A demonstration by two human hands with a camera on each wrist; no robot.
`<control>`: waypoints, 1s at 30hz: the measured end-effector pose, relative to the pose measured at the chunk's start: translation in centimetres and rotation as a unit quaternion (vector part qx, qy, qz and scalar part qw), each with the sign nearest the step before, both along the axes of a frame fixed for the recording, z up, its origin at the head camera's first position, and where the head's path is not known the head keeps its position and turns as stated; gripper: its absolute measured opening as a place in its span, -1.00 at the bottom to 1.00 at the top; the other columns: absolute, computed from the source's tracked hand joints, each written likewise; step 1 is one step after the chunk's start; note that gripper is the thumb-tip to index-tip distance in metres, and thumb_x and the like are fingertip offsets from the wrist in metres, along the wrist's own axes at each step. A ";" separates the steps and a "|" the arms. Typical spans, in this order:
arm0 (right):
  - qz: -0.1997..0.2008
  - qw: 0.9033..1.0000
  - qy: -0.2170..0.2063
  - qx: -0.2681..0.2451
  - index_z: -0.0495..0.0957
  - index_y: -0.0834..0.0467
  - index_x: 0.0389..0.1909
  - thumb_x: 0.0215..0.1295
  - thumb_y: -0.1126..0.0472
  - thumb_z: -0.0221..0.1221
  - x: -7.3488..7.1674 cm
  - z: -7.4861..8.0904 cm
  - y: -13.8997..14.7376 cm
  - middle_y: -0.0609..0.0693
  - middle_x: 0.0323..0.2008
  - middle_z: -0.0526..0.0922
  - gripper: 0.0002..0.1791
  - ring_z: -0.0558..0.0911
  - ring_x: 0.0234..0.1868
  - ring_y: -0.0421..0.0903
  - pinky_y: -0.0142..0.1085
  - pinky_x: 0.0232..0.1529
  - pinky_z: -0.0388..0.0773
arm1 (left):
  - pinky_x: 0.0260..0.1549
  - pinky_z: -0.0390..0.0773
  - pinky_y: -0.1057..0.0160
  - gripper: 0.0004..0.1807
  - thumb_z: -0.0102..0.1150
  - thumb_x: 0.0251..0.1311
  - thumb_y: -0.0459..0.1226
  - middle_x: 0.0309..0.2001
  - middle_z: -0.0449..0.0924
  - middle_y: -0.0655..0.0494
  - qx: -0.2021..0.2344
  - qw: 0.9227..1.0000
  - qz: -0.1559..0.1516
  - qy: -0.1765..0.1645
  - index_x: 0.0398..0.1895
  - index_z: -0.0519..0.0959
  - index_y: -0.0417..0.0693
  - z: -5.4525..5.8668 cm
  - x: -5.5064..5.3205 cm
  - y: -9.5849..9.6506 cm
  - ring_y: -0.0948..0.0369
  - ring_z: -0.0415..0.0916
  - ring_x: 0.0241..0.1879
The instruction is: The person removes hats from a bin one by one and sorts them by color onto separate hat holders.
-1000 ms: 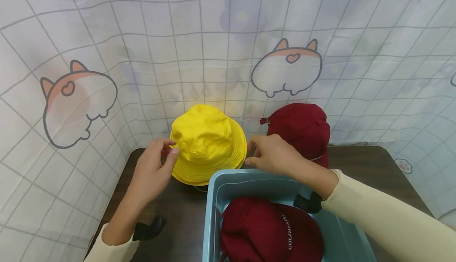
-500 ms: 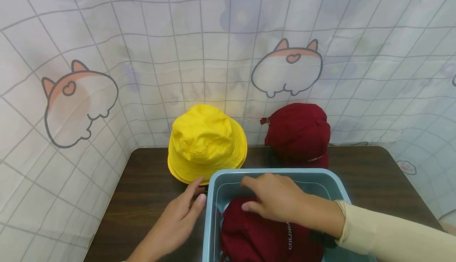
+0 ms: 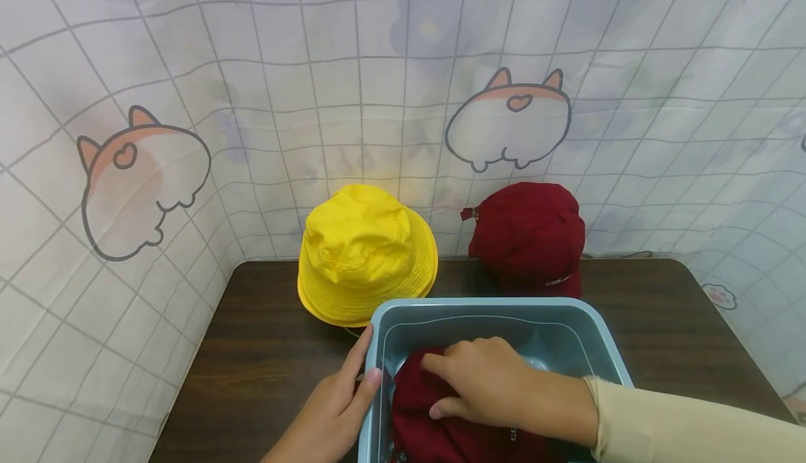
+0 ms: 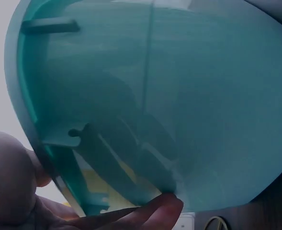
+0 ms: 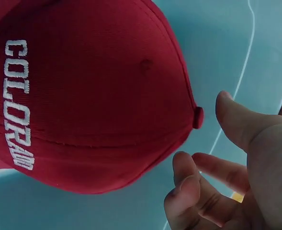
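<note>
A dark red baseball cap (image 5: 97,96) with white "COLORADO" lettering lies in a light blue plastic bin (image 3: 485,302). My right hand (image 3: 481,382) reaches down into the bin over the cap, hiding part of it. In the right wrist view, its parted thumb and fingers (image 5: 186,189) lie beside the cap's top button, a gap showing between them. Along the bin's left rim, my left hand (image 3: 334,407) touches the side. The left wrist view has its fingers (image 4: 164,210) against the outer wall and the thumb at the rim.
A yellow bucket hat (image 3: 362,239) stands behind the bin's left corner. Another dark red cap (image 3: 529,239) sits behind the bin to the right. Dark wooden table (image 3: 252,351) lies beneath, with a grid-patterned curtain (image 3: 315,64) hanging along its back.
My right hand has moved from between the two back hats down into the bin, over the cap. My left hand has left the yellow hat's side and come to the bin's left rim.
</note>
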State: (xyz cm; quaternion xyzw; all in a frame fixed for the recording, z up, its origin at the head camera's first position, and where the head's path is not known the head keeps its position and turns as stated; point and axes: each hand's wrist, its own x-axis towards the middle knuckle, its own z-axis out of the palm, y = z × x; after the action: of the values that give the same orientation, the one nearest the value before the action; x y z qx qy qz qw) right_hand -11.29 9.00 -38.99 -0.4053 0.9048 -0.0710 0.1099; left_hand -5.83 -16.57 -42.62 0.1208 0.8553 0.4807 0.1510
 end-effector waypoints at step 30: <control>0.069 0.983 0.162 0.061 0.69 -0.24 0.00 0.18 -0.09 0.44 0.9 -1.7 -0.4 -0.13 -0.25 0.72 -0.65 0.67 -0.29 -0.15 -0.27 -0.37 0.61 | -0.07 0.68 0.16 -0.31 -0.21 0.60 0.08 0.38 0.45 -0.20 0.008 1.000 0.020 0.004 0.66 -0.17 0.45 -0.7 0.4 0.6 0.20 0.67 -0.08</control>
State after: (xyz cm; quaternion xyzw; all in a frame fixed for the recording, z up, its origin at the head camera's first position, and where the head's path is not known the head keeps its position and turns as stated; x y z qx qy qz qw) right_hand -10.41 8.64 -40.73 -0.4652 0.8832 0.0586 -0.0085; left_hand -5.38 -15.98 -43.36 0.1066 0.8543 0.4900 0.1364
